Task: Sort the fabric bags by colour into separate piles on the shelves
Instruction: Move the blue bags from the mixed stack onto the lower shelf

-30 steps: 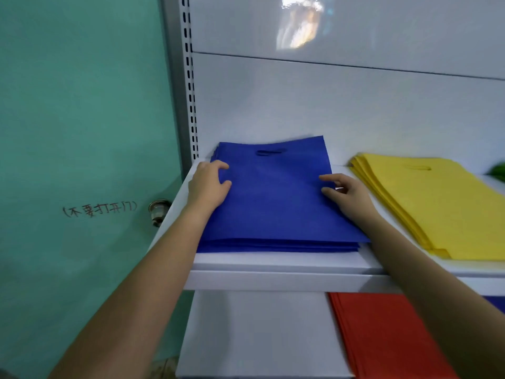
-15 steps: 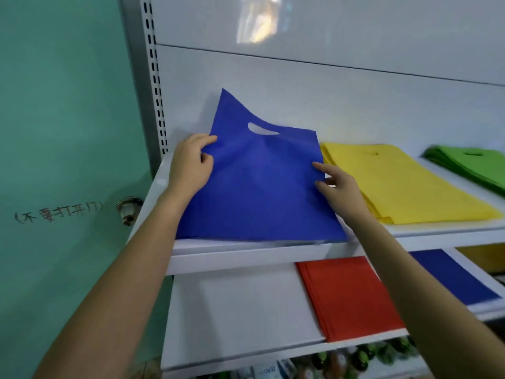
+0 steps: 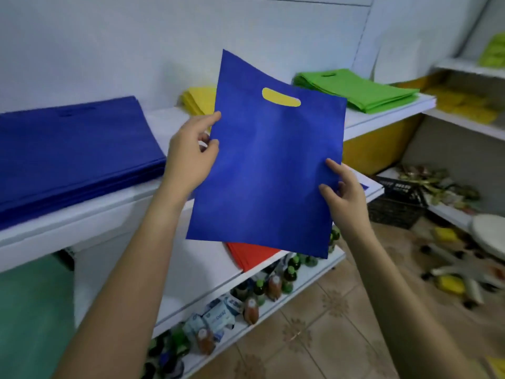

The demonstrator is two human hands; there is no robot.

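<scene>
Before shelves [image 3: 114,214]: blue bag [image 3: 267,170] pinched by left hand [image 3: 188,157], right hand [image 3: 344,198].

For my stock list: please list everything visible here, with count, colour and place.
held bag: one, blue, in the air between both hands
blue pile: one, blue, upper shelf, left
yellow pile: one, yellow, upper shelf, behind held bag
green pile: one, green, upper shelf, right
red pile: one, red, lower shelf
bottles: several, mixed colours, bottom shelf
crate: one, black, low down, right
left hand: grips held bag's left edge
right hand: pinches its right edge
</scene>
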